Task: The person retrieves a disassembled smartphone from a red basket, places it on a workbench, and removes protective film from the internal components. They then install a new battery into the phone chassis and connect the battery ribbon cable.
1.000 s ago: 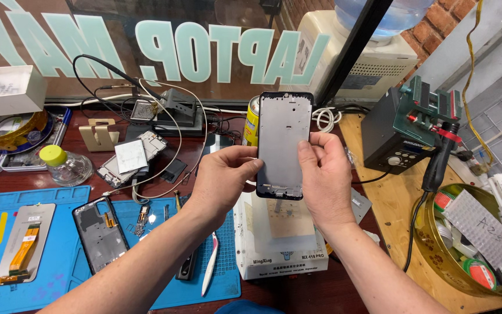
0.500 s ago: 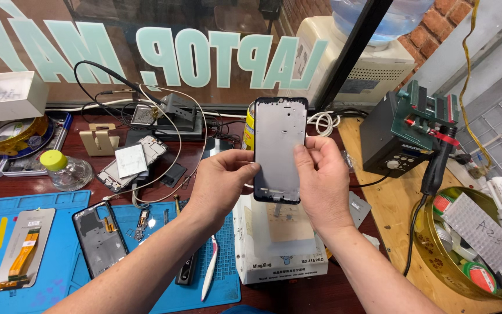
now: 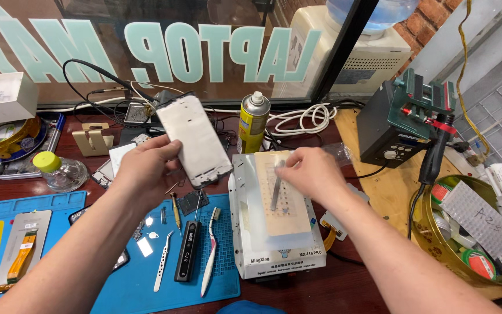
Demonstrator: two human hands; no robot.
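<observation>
Left hand (image 3: 146,168) holds a white phone frame (image 3: 196,139) tilted above the desk (image 3: 373,192), grip pinching its lower left edge. Right hand (image 3: 312,171) rests over the white heating plate box (image 3: 277,232), fingers pressed on a slim metal tool (image 3: 276,186) lying on the tan pad on top. Near left: blue mat (image 3: 146,273) with tweezers (image 3: 162,267), toothbrush (image 3: 210,253). Yellow spray can (image 3: 253,122) stands far behind the box.

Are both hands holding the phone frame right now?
No: only the left hand grips the phone frame; the right hand is on a thin metal tool over the heating plate.
</observation>
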